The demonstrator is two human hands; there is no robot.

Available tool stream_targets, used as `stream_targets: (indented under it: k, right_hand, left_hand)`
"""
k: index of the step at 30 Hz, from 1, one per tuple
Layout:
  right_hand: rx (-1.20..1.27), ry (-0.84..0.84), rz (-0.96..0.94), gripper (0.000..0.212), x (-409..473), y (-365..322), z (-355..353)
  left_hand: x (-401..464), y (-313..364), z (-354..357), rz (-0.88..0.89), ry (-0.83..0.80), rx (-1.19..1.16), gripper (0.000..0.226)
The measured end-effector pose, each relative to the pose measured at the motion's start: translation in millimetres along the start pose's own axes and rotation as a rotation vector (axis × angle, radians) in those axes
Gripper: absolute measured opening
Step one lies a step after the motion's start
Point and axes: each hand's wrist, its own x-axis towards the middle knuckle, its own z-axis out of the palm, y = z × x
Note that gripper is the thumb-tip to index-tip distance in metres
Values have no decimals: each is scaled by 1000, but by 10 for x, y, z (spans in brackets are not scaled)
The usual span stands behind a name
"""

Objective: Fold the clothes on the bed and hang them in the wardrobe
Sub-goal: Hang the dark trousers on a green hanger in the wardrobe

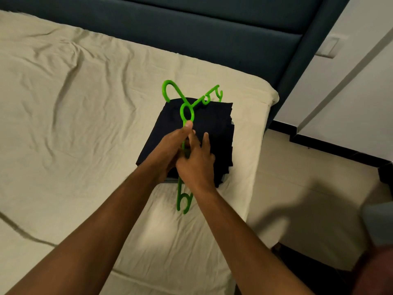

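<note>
So the folded dark garment (191, 141) is sitting on the cream bedsheet (74, 103), a bit right of centre and close to the mattress edge at 3 o'clock. It's a neat, roughly square stack, navy or black, hard to call in this light. A bright green plastic hanger (186, 112) lies across it, hook end poking out past the top of the fabric at 12 o'clock and one shoulder end with its little notches sticking out below the stack at 6 o'clock. The other shoulder end shows at about 1 o'clock.

Both bare forearms come in from the bottom and meet right over the garment. The left hand (170, 150) has its fingers curled round the hanger's arm, thumb up near the loop under the hook. The right hand (196, 162) is beside it, touching it, a finger and thumb pinching at the same green bar while the other fingers lie fairly straight on the cloth.

No readable labels or writing anywhere.

Further out: dark teal padded headboard (212, 39) at 12 o'clock, white wardrobe panels (350, 81) at 2 o'clock, pale floor (297, 188) at 4.
</note>
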Motion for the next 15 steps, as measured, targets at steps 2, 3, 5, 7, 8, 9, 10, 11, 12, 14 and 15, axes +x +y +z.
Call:
stream_targets:
  k: [2,3,5,7,8,9,10,11,12,14,15]
  right_hand:
    - [146,111,-67,53,1,77,-25]
    - [238,212,-68,51,6,122,-55]
    - [387,356,38,57,67,191,-120]
    - [480,357,190,68,196,223,-164]
    - [510,343,252,72,264,225,-171]
    - [536,337,302,72,320,212,-182]
    - [566,344,339,66,365,194,-195]
    - [591,357,346,58,388,169,-216]
    - [601,381,314,50,403,153,-238]
    - [573,447,169,46,388,134,-303]
    - [554,472,87,48,367,122,-342]
  left_hand:
    - [77,-20,-30,53,141,94,37]
    - [109,-34,-44,69,202,135,29]
    - [154,-75,-58,85,279,121,27]
    - [188,-130,-56,86,310,61,30]
    - [204,-163,-50,88,329,54,32]
    - [219,-194,-38,89,350,58,33]
    - [241,-227,-23,94,375,66,34]
    - [260,-249,-12,96,410,78,34]
    - [277,-246,-12,93,457,95,35]
    - [314,-178,-62,98,572,170,35]
    - [336,-120,-115,109,627,217,35]
